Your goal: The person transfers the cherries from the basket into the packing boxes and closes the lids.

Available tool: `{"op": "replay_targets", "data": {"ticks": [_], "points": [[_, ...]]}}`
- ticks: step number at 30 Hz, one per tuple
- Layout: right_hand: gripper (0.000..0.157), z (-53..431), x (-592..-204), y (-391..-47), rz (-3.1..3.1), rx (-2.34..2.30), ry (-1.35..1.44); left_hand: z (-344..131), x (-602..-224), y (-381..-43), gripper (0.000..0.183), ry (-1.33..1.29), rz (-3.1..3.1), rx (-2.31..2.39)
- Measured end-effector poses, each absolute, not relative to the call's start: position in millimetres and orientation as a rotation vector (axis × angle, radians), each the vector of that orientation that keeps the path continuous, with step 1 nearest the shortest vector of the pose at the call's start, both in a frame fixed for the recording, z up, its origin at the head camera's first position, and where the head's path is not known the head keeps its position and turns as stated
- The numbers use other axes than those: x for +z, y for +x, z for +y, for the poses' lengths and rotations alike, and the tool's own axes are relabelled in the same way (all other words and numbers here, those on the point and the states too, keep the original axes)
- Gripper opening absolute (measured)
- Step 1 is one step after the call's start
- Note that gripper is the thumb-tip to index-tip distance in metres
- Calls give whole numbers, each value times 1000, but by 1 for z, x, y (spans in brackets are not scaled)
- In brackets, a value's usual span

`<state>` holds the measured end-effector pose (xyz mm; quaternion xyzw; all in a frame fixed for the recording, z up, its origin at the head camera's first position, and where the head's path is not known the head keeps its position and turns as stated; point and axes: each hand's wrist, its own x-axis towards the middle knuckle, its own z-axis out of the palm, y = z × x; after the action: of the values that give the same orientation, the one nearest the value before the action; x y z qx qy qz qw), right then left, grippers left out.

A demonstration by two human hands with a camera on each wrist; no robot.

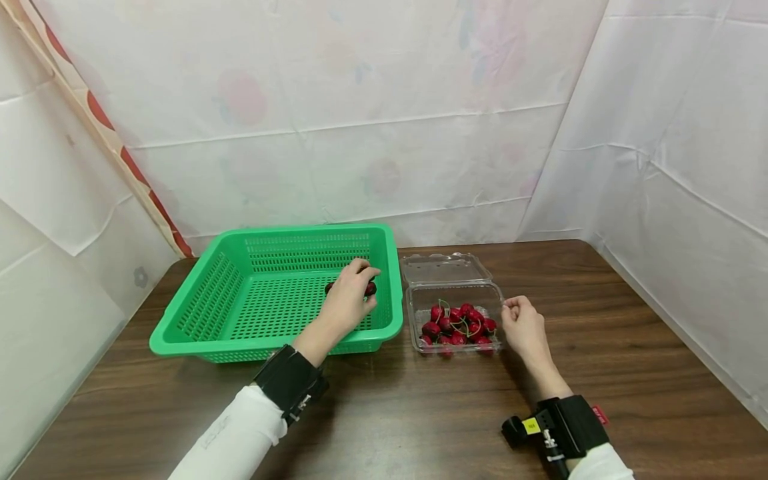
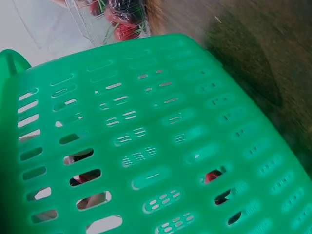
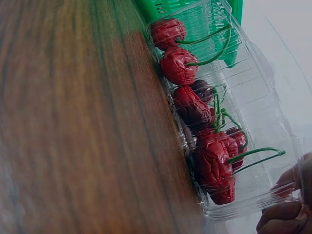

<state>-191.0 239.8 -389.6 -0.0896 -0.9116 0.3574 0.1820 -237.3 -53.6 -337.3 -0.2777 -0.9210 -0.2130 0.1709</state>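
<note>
Inside the right part of a green slotted plastic basket (image 1: 393, 267), my left hand (image 1: 344, 298) holds dark red cherries (image 1: 370, 289) between curled fingers and thumb. Some dark red shows through the slots (image 2: 86, 177) in the left wrist view, where the basket wall hides most of the hand. My right hand (image 1: 525, 330) pinches the right rim of a clear plastic clamshell box (image 1: 427, 295). In the box lies a heap of shiny red cherries (image 1: 457, 323) with green stems, seen from the side as wrinkled cherries (image 3: 213, 161) in the right wrist view.
The clamshell's hinged lid (image 1: 445, 268) lies open toward the back. Basket and box stand side by side on a dark wooden table (image 1: 414, 413). White patterned sheets (image 1: 360, 133) hang close behind the table and along both sides.
</note>
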Motion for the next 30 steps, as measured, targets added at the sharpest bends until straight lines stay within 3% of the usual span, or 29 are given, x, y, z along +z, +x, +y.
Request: {"op": "replay_targets", "data": {"ticks": [30], "points": [[18, 241, -391, -191, -2581, 997, -244, -17, -325, -193, 41, -998, -2185, -542]]}}
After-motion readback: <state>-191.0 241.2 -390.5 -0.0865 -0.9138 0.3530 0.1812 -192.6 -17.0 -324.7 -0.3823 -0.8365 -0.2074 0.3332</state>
